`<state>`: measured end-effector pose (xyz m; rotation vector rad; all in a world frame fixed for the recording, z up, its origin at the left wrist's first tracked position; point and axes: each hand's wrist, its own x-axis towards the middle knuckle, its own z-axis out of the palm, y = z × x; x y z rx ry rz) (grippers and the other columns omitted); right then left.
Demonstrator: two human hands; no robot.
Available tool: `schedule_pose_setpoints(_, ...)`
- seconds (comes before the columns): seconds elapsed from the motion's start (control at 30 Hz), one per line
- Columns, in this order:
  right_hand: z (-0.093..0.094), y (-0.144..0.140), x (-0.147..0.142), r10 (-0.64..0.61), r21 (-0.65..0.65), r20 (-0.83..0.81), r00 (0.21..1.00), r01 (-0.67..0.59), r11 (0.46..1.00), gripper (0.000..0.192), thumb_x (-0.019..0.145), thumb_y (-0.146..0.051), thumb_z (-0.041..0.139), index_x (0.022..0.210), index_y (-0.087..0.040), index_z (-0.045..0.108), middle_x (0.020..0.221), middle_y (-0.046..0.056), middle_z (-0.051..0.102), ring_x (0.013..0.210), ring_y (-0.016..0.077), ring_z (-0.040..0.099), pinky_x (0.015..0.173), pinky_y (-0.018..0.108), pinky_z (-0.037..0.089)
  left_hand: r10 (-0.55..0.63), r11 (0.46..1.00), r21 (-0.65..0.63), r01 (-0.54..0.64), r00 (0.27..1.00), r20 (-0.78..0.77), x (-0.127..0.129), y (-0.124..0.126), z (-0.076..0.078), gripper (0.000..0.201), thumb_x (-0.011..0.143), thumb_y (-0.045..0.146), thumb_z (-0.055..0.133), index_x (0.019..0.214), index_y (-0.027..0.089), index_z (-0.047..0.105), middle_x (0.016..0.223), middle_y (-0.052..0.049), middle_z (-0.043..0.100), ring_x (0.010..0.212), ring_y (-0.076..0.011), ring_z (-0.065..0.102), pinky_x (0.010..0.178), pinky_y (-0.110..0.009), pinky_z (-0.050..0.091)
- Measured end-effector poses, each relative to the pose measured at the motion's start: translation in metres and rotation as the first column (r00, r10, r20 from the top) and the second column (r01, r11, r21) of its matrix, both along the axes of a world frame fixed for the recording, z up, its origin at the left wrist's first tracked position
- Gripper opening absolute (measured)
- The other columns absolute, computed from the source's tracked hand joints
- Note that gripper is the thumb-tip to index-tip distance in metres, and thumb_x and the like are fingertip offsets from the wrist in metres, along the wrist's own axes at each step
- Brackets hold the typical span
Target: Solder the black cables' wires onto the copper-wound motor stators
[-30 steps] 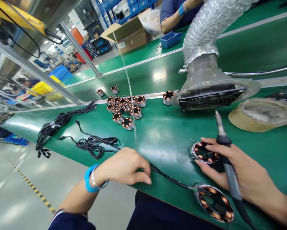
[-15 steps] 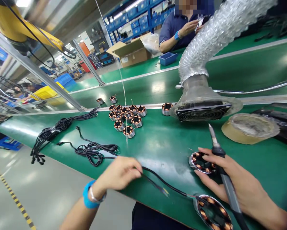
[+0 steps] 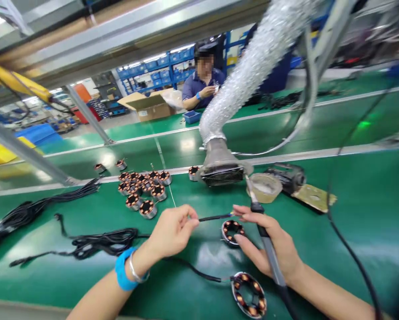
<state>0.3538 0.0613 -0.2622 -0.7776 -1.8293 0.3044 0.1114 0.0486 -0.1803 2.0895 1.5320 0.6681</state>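
Note:
My left hand (image 3: 177,231) pinches a black cable (image 3: 214,218) close to its end, where thin coloured wires stick out. Those wire tips reach the fingers of my right hand (image 3: 269,242); I cannot tell whether they touch. A soldering iron (image 3: 269,253) lies in my right hand, its tip pointing up and away. Just below the fingertips, a motor stator (image 3: 232,232) with copper windings rests on the green bench. Nearer to me, a second stator (image 3: 249,295) has another black cable (image 3: 199,273) running to it.
Several stators (image 3: 148,209) cluster at left centre. Coiled cables (image 3: 106,242) and a cable bundle (image 3: 29,213) lie to the left. A fume extractor (image 3: 222,173) with a silver duct stands behind my hands, beside a tape roll (image 3: 266,189). Across the bench sits a person (image 3: 204,84).
My view has turned rightward. The cable end in my left hand has come up to my right hand, whose fingers have lifted off the stator. The soldering iron stays in my right hand.

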Motion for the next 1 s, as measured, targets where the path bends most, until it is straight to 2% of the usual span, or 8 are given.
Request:
schedule_pose_setpoints(0.07,0.012,-0.003,-0.006,-0.020,-0.065,-0.056,0.998,0.017,0.998,0.035,0.085,-0.018,0.063,0.118,-0.022,0.051,0.111,0.010,0.069,0.088,0.0201,0.072,0.078,0.032,0.062,-0.010,0.999,-0.049,0.008,0.999,-0.036,0.010,0.002,-0.020,0.015,0.090,0.028,0.053,0.084,0.018,0.062,0.053,0.006,0.042,0.052,-0.0116,0.042,0.054,-0.024,0.029)
schedule_pose_setpoints(0.13,0.020,-0.004,-0.012,-0.025,-0.092,-0.104,0.994,0.015,0.996,0.029,0.086,-0.016,0.061,0.113,-0.023,0.054,0.097,0.005,0.070,0.077,0.0161,0.071,0.069,0.026,0.061,-0.042,0.996,-0.080,0.037,0.997,-0.067,0.011,0.004,-0.026,0.015,0.091,0.029,0.050,0.086,0.019,0.060,0.054,0.006,0.043,0.053,-0.0131,0.042,0.056,-0.025,0.029)
schedule_pose_setpoints(0.33,0.030,0.000,-0.028,0.044,0.013,-0.151,0.988,-0.043,0.999,0.029,0.086,-0.012,0.060,0.111,-0.024,0.054,0.085,0.001,0.069,0.070,0.0135,0.068,0.064,0.024,0.059,-0.162,0.983,-0.082,0.167,0.985,0.067,0.011,0.010,-0.008,0.026,0.100,0.030,0.033,0.101,0.020,0.057,0.085,-0.002,0.060,0.078,-0.0170,0.053,0.073,-0.028,0.039)
schedule_pose_setpoints(0.47,0.028,0.004,-0.036,0.080,0.090,-0.145,0.986,-0.067,0.994,0.029,0.086,-0.013,0.062,0.111,-0.025,0.054,0.085,0.002,0.069,0.069,0.0146,0.067,0.062,0.025,0.058,-0.244,0.957,-0.099,0.274,0.939,0.244,0.024,0.006,-0.012,0.030,0.102,0.036,0.031,0.100,0.019,0.056,0.095,-0.005,0.059,0.087,-0.0179,0.053,0.080,-0.029,0.040)
schedule_pose_setpoints(0.7,0.017,0.002,-0.034,0.164,0.040,-0.162,0.973,-0.160,0.986,0.032,0.083,-0.007,0.057,0.111,-0.024,0.055,0.086,0.003,0.068,0.070,0.0158,0.066,0.061,0.028,0.058,-0.047,0.902,-0.343,0.262,0.850,0.525,0.032,0.004,-0.048,0.040,0.098,0.053,0.035,0.077,0.019,0.044,0.067,0.004,0.039,0.062,-0.0118,0.035,0.058,-0.024,0.031)
schedule_pose_setpoints(0.83,0.014,0.002,-0.033,0.182,-0.017,-0.191,0.965,-0.189,0.982,0.033,0.083,-0.007,0.058,0.110,-0.024,0.055,0.085,0.002,0.068,0.069,0.0143,0.066,0.061,0.025,0.058,0.016,0.770,-0.488,0.411,0.752,0.659,0.028,0.010,-0.053,0.043,0.095,0.060,0.037,0.082,0.020,0.042,0.065,0.007,0.031,0.054,-0.0097,0.024,0.049,-0.022,0.022)
schedule_pose_setpoints(0.9,0.015,0.002,-0.034,0.157,-0.028,-0.193,0.969,-0.166,0.986,0.031,0.083,-0.008,0.059,0.109,-0.025,0.055,0.083,0.001,0.067,0.068,0.0139,0.067,0.061,0.025,0.058,-0.036,0.794,-0.457,0.401,0.781,0.624,0.029,0.009,-0.050,0.042,0.095,0.059,0.038,0.087,0.019,0.046,0.068,0.005,0.038,0.058,-0.0105,0.030,0.053,-0.022,0.027)
schedule_pose_setpoints(1.0,0.017,-0.001,-0.039,0.054,-0.067,-0.204,0.978,-0.069,0.995,0.027,0.085,-0.012,0.060,0.107,-0.025,0.055,0.084,0.001,0.067,0.066,0.0133,0.066,0.061,0.024,0.058,-0.117,0.908,-0.289,0.303,0.845,0.521,0.033,0.003,-0.046,0.034,0.097,0.051,0.041,0.100,0.019,0.053,0.086,-0.001,0.055,0.079,-0.0153,0.048,0.072,-0.026,0.038)
